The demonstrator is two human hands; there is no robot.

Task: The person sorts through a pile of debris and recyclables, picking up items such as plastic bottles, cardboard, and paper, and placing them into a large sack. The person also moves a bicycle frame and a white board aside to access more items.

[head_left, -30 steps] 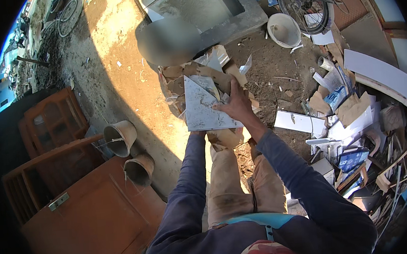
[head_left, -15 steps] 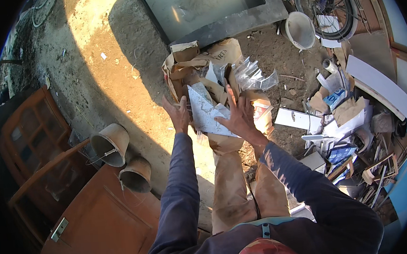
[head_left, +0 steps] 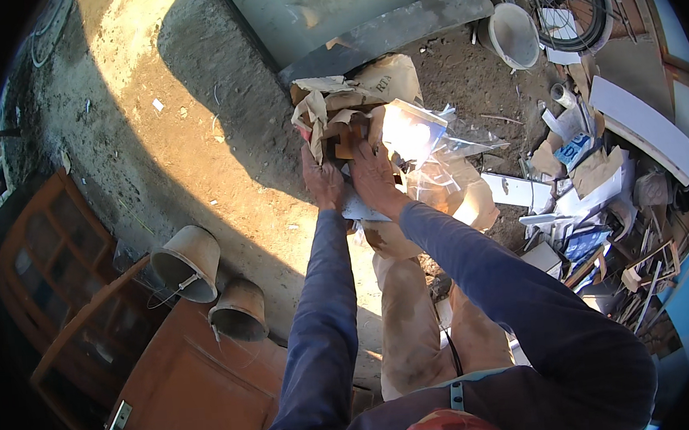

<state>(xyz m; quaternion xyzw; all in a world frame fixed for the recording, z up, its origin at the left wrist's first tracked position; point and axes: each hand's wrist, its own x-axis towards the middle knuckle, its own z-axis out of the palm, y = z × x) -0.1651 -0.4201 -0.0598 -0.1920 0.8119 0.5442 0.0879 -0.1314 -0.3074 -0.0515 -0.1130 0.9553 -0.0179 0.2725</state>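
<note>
A brown paper sack (head_left: 390, 82), crumpled and full of scraps, lies in front of my legs. My left hand (head_left: 323, 183) is closed on the sack's left edge, with some fingertips hidden behind the paper. My right hand (head_left: 375, 178) reaches into the sack's mouth, fingers stretched out against brown cardboard pieces (head_left: 347, 142); nothing shows gripped in it. Below it part of a white board (head_left: 357, 208) shows. Beside the right hand a panel (head_left: 411, 136) glares in the sun. Clear plastic sheeting (head_left: 471, 139) spills out to the right.
A grey basin (head_left: 383, 30) holding cloudy water stands ahead. A white bucket (head_left: 513, 37) and a bicycle wheel (head_left: 560, 4) are at far right, above a scrap heap (head_left: 586, 190). Two buckets (head_left: 188, 262) lie tipped at left near a brown wooden door (head_left: 188, 382).
Both hands have come closer together at the sack. My right hand has moved left and into its mouth. The white board is now mostly covered, and a bright panel shows at right.
</note>
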